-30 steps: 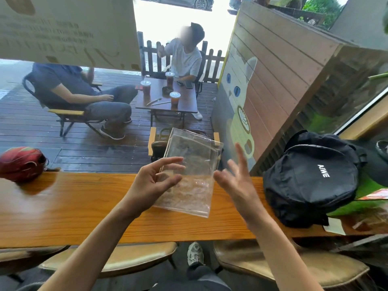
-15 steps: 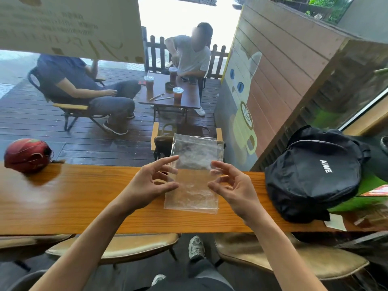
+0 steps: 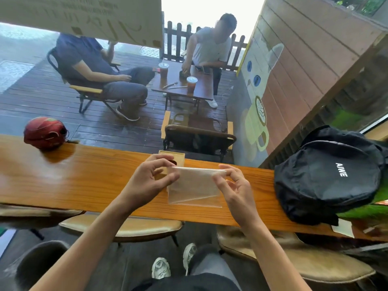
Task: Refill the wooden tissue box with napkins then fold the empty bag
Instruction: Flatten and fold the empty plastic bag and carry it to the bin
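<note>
While both hands work above the wooden counter (image 3: 88,181), the left hand (image 3: 147,181) and right hand (image 3: 235,190) each pinch an upper corner of the clear plastic bag (image 3: 194,189), doubled over on itself. Just behind it stands the wooden tissue box (image 3: 172,159). A black backpack (image 3: 329,177) sits to the right.

- Plastic bag (image 3: 194,189): clear, colourless; the orange-brown counter shows through it.
- Counter (image 3: 73,181): orange-brown wood, darker grain lines along its length.
- Tissue box (image 3: 175,157): pale tan wood, dark opening in the top.
- Backpack (image 3: 327,177): black, white lettering "AIWE".
- Helmet (image 3: 45,133): dark red, thin pale line markings.
- Stool seats (image 3: 126,226): beige-tan.
- Wall panel (image 3: 294,66): reddish-brown planks; painted white cat, blue eyes, pale yellow cup.
- Deck (image 3: 42,97): dark brown boards.
- Shoes (image 3: 160,268): white.
</note>
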